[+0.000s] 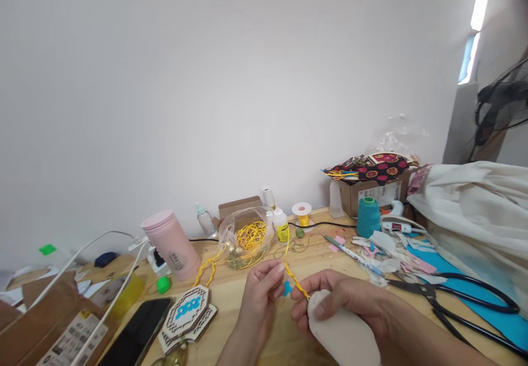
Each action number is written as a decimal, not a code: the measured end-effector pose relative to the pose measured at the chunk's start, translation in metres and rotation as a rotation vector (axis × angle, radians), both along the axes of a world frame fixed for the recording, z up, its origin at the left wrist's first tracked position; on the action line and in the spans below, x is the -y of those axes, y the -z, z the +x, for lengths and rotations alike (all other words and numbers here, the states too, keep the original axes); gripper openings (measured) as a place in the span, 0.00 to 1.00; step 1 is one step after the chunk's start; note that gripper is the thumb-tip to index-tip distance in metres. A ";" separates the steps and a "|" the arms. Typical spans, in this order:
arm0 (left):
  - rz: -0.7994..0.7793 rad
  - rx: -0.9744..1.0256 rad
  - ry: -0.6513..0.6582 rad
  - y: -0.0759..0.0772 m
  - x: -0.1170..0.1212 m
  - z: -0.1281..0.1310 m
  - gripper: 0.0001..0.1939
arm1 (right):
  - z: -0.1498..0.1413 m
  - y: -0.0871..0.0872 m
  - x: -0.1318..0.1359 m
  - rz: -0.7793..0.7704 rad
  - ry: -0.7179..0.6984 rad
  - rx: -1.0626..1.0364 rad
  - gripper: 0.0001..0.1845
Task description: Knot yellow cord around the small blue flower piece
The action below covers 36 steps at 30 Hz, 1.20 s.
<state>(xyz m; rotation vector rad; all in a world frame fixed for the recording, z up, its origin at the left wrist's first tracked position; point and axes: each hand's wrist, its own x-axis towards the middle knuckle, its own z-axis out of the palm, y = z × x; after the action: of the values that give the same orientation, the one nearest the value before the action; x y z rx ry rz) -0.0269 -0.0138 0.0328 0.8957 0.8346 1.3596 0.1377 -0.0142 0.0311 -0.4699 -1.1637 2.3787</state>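
Between thumb and fingers, my left hand (264,288) pinches a twisted yellow cord (295,279), whose loose end stands up above the fingertips. The cord runs down to a small hole at the tip of a flat, off-white rounded piece (346,330). My right hand (344,300) grips that piece, thumb on its upper face and fingers beneath. Behind the cord, a small blue cut-out shape (287,288) lies on the table. To the left, hexagonal wooden ornaments (187,311) with blue flower patterns and yellow cord loops lie stacked.
A plastic bag of yellow cord (249,239), a glue bottle (281,225) and a yellow spool (303,216) stand behind. Black scissors (431,291), fabric scraps (396,253) and a pen (352,255) lie right. A phone (136,333) and pink tumbler (172,245) are left.
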 end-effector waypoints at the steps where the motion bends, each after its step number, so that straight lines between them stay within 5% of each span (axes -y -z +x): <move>1: -0.007 -0.016 0.011 0.001 0.000 0.000 0.05 | 0.000 -0.001 0.000 0.010 -0.026 0.008 0.21; 5: -0.027 -0.058 0.057 0.001 0.001 0.001 0.05 | 0.001 -0.001 0.000 0.031 -0.128 0.010 0.20; 14: -0.073 -0.033 0.119 0.000 0.001 0.001 0.07 | 0.004 -0.003 -0.003 0.157 -0.038 0.080 0.17; 23: -0.137 -0.105 0.112 0.004 -0.001 0.002 0.07 | -0.011 0.024 -0.018 0.366 0.348 0.250 0.13; 30: -0.122 -0.053 0.152 0.005 -0.002 0.002 0.08 | -0.005 0.009 -0.010 0.477 0.246 0.196 0.15; 36: -0.106 0.004 0.183 0.003 0.002 0.003 0.06 | 0.000 0.004 -0.004 0.208 0.084 0.124 0.18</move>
<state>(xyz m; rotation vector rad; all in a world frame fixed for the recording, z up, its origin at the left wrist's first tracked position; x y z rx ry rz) -0.0239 -0.0156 0.0302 0.8649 0.7936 1.1477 0.1378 -0.0101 0.0268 -0.5891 -1.4006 2.1545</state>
